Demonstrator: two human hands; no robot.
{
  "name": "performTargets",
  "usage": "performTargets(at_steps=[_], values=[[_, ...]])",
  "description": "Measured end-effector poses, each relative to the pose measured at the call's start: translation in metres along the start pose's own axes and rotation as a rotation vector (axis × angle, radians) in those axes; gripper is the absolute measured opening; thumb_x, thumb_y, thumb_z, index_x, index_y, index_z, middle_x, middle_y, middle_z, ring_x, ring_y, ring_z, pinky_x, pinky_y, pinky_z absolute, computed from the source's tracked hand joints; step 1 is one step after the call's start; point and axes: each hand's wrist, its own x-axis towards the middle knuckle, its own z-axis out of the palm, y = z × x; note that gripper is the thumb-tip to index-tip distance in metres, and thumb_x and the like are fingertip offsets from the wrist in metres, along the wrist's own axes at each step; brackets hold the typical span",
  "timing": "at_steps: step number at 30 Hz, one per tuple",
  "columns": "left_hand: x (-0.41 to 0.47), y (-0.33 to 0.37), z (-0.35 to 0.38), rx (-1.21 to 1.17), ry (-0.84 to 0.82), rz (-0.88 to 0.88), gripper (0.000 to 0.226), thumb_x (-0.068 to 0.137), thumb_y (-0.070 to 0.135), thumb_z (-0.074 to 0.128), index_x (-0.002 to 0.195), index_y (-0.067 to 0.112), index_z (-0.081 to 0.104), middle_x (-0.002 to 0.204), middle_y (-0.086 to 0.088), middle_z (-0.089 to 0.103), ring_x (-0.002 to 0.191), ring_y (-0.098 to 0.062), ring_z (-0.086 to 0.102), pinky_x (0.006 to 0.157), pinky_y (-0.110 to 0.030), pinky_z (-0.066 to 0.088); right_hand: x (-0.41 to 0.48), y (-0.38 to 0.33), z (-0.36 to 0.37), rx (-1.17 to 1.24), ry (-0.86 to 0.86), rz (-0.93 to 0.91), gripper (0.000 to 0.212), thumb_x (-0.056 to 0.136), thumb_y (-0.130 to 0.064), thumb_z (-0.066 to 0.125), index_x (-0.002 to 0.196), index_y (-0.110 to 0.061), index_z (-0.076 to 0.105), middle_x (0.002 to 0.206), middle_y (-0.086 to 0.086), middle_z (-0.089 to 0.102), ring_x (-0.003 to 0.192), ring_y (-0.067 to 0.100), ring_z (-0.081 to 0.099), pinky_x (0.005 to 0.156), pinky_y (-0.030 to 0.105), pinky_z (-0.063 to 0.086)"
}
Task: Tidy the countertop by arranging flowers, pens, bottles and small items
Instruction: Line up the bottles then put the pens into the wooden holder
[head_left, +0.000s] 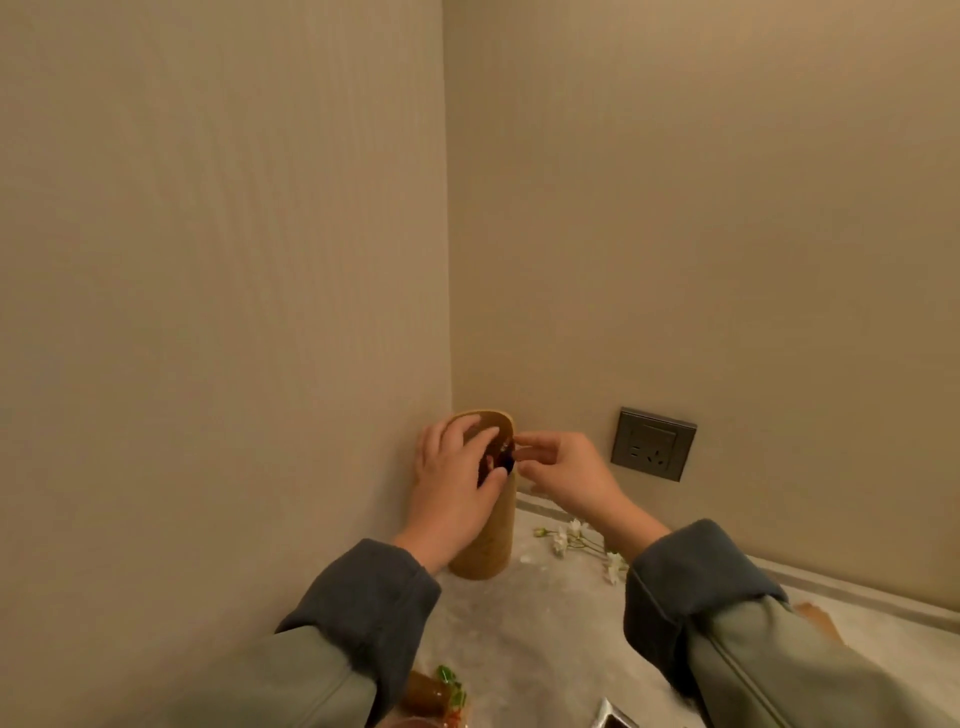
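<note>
**Inspector:** Where did the tall tan cork-textured cylindrical holder (485, 540) stand?

**Assistant:** Upright on the pale mottled stone bench (535, 623), tight in the wall corner, at about twelve o'clock from the person. Its long axis ran vertical and its mouth faced up.

**Inspector:** And the hands?

**Assistant:** The left hand (452, 483) lay over the top of the holder, fingers curled across the rim and holding it. The right hand (563, 467) was at three o'clock of the mouth. Its thumb and forefinger were narrowed to a pinch at a small dark brown piece (500, 457) on the rim. I could not tell whether that pinch had closed on the piece, nor what the piece was.

**Inspector:** The loose stock?

**Assistant:** A sprig of small white flowers (576, 540) lay flat on the bench at four o'clock of the holder's foot, apart from it. The stems ran roughly ten o'clock to four o'clock and passed under the right forearm. A brown bottle (426, 693) with a green sprig beside it sat at six o'clock, at the edge of view.

**Inspector:** Your assessment?

**Assistant:** The flowers lay at five o'clock below the right hand, which was the nearer one. In my judgement that hand would lift the stems upright while the left steadied the holder.
</note>
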Motion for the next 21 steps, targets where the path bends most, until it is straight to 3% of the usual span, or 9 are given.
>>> performTargets(at_steps=[4,6,9,13,18,21], values=[[-0.007,0.035,-0.004,-0.193,0.206,0.110,0.047,0.089,0.026,0.058,0.134,0.034,0.045,0.138,0.014,0.037,0.133,-0.009,0.029,0.110,-0.028,0.026,-0.027,0.000,-0.034,0.072,0.114,0.005,0.032,0.092,-0.007,0.060,0.122,-0.018,0.063,0.101,-0.004,0.072,0.090,0.008,0.069,0.069,0.026,0.060],[-0.014,0.057,0.002,-0.317,0.186,0.153,0.045,0.090,0.024,0.055,0.132,0.036,0.045,0.134,0.017,0.038,0.128,-0.001,0.033,0.107,-0.017,0.025,-0.043,0.006,-0.054,0.104,0.163,0.027,0.028,0.093,-0.006,0.059,0.118,-0.017,0.064,0.098,-0.001,0.073,0.090,0.013,0.070,0.068,0.028,0.060],[-0.027,0.093,0.021,-0.543,-0.010,0.196,0.036,0.092,0.018,0.054,0.121,0.038,0.052,0.123,0.020,0.044,0.113,0.004,0.046,0.093,-0.006,0.037,-0.070,0.029,-0.083,0.124,0.206,0.113,0.024,0.092,-0.007,0.060,0.114,-0.014,0.066,0.097,0.003,0.074,0.090,0.018,0.070,0.063,0.026,0.057],[-0.050,0.133,0.059,-0.669,-0.283,0.174,0.027,0.091,0.013,0.057,0.100,0.037,0.064,0.101,0.019,0.059,0.091,0.002,0.058,0.079,-0.019,0.051,-0.112,0.072,-0.115,0.067,0.206,0.289,0.022,0.091,-0.011,0.064,0.112,-0.013,0.066,0.100,0.008,0.072,0.085,0.016,0.068,0.062,0.021,0.052],[-0.082,0.156,0.105,-0.572,-0.686,0.122,0.017,0.090,0.024,0.062,0.103,0.033,0.068,0.099,0.016,0.066,0.090,-0.001,0.061,0.084,-0.031,0.054,-0.161,0.126,-0.132,-0.087,0.148,0.434,0.012,0.087,-0.011,0.067,0.093,-0.021,0.068,0.093,0.010,0.072,0.075,0.014,0.065,0.059,0.020,0.051],[-0.101,0.161,0.121,-0.474,-0.877,0.148,0.018,0.088,0.030,0.066,0.105,0.036,0.066,0.101,0.016,0.065,0.094,0.002,0.060,0.087,-0.028,0.053,-0.182,0.153,-0.132,-0.222,0.093,0.470,0.009,0.085,-0.016,0.070,0.089,-0.024,0.068,0.098,0.001,0.068,0.076,0.008,0.064,0.056,0.015,0.050]])
